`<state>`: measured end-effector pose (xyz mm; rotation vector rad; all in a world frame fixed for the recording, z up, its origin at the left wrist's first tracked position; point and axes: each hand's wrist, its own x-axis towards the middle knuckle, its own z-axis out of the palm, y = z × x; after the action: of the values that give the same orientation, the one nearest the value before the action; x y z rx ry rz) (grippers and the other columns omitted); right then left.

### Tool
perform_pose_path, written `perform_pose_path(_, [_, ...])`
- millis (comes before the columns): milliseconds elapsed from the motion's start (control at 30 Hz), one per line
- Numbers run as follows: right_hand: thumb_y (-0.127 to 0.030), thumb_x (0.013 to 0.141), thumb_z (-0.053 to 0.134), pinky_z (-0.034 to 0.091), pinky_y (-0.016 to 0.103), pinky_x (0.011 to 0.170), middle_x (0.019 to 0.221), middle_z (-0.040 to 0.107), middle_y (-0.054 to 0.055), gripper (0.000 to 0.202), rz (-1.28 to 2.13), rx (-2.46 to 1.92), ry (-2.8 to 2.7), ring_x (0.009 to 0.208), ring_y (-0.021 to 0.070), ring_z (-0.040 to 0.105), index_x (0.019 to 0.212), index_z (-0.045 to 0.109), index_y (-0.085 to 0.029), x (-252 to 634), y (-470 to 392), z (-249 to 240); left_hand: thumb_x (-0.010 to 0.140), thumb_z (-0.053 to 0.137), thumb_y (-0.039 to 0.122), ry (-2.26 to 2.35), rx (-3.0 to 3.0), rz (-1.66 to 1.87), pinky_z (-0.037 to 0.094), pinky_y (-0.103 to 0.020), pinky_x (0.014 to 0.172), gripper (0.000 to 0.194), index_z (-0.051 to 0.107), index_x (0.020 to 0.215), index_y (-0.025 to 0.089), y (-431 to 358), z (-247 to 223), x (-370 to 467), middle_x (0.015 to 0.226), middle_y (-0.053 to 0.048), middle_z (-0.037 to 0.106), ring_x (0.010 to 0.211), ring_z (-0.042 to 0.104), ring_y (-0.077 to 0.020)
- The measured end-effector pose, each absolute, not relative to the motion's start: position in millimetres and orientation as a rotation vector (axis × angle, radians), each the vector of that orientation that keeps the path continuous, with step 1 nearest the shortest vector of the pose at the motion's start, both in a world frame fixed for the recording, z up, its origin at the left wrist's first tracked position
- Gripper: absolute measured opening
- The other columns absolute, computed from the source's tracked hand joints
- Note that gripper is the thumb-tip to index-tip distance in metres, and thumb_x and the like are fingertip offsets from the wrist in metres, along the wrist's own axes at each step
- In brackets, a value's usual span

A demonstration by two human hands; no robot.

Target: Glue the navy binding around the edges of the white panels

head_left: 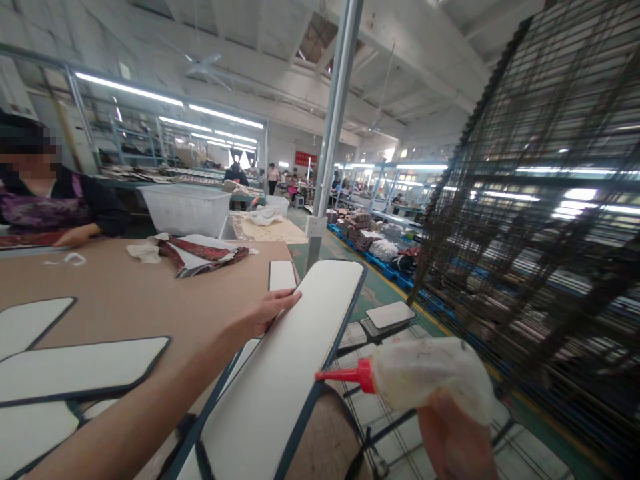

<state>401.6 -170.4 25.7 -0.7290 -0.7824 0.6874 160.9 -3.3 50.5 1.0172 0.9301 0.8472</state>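
A long white panel with dark edging (295, 360) slants across the middle of the view. My left hand (273, 310) grips its left edge, fingers on top and the thumb side partly hidden. In my right hand (453, 433) is a translucent glue bottle (425, 373) with a red nozzle, tipped on its side. The nozzle tip points left and meets the panel's right edge, or hovers just over it; I cannot tell which. Other white panels with dark edging (90, 363) lie on the brown tabletop at the left.
Across the brown table (230, 287) sits a co-worker (45, 193). Patterned fabric pieces (205, 253) lie near a white plastic bin (185, 210). A metal post (335, 120) rises beyond the panel. Tall wire racks (540, 200) stand at the right, with a wire grid holding panels (390, 315) below.
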Motion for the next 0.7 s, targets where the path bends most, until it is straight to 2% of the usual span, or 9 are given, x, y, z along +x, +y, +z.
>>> perform_pose_path(133, [-0.026,0.065,0.079,0.058,0.029,0.060,0.082,0.075,0.004,0.063,0.690,-0.734,-0.756,0.067,0.0213,0.069,0.123,0.055,-0.026,403.1,-171.8,20.5,0.066,0.078,0.037,0.948,1.009,0.850,0.054,-0.023,0.051,0.044,0.067,0.103,0.016,-1.1,52.0,163.1,0.076,-0.006,0.076,0.057,0.068,-0.0166])
perform_pose_path(333, [-0.025,0.069,0.076,0.057,0.036,0.073,0.101,0.073,0.005,0.054,0.759,-0.816,-0.770,0.088,0.0256,0.068,0.120,0.057,-0.029,414.8,-175.9,0.7,0.066,0.077,0.034,0.955,1.005,0.859,0.055,-0.024,0.051,0.039,0.068,0.099,0.014,1.5,55.1,163.4,0.071,-0.006,0.075,0.055,0.067,-0.0170])
perform_pose_path(567, [-0.034,0.073,0.073,0.057,0.042,0.077,0.109,0.070,0.007,0.059,0.787,-0.860,-0.788,0.091,0.0274,0.068,0.127,0.050,-0.030,400.6,-182.1,4.0,0.068,0.076,0.036,0.961,1.020,0.855,0.056,-0.027,0.055,0.039,0.068,0.099,0.014,8.5,54.6,162.4,0.076,-0.007,0.076,0.060,0.069,-0.0195])
perform_pose_path(700, [-0.035,0.072,0.074,0.058,0.038,0.074,0.107,0.071,0.005,0.061,0.805,-0.909,-0.765,0.090,0.0257,0.068,0.128,0.048,-0.032,400.8,-185.3,-3.7,0.067,0.076,0.037,0.953,1.036,0.859,0.056,-0.027,0.056,0.039,0.069,0.098,0.015,13.3,55.1,161.8,0.073,-0.006,0.076,0.058,0.068,-0.0194])
